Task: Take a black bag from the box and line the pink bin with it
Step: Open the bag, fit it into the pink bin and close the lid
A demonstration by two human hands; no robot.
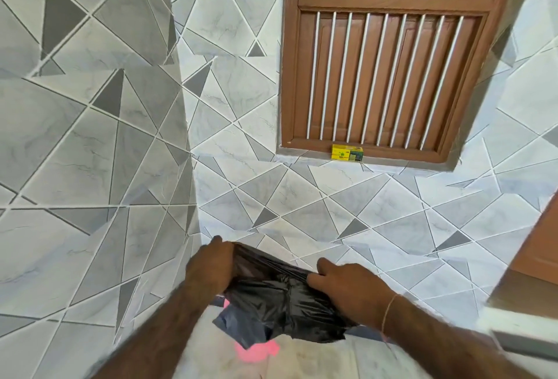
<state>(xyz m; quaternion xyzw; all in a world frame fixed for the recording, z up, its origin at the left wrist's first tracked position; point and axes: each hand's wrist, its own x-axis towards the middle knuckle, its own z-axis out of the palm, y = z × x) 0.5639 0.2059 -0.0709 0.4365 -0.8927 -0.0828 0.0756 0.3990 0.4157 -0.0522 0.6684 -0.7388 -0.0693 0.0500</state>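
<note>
A crumpled black bag (277, 303) hangs between both hands low in the middle of the view. My left hand (211, 264) grips its left upper edge and my right hand (347, 285) grips its right upper edge, pulling the plastic apart. Below the bag only a small patch of the pink bin (256, 351) shows, the rest hidden by the bag and my arms. The yellow box (347, 152) of bags sits on the window sill, far above the hands.
Grey and white tiled walls meet in a corner at the left. A brown wooden barred window (386, 55) fills the upper right. A brown door edge (537, 245) and a white ledge (513, 333) stand at the right.
</note>
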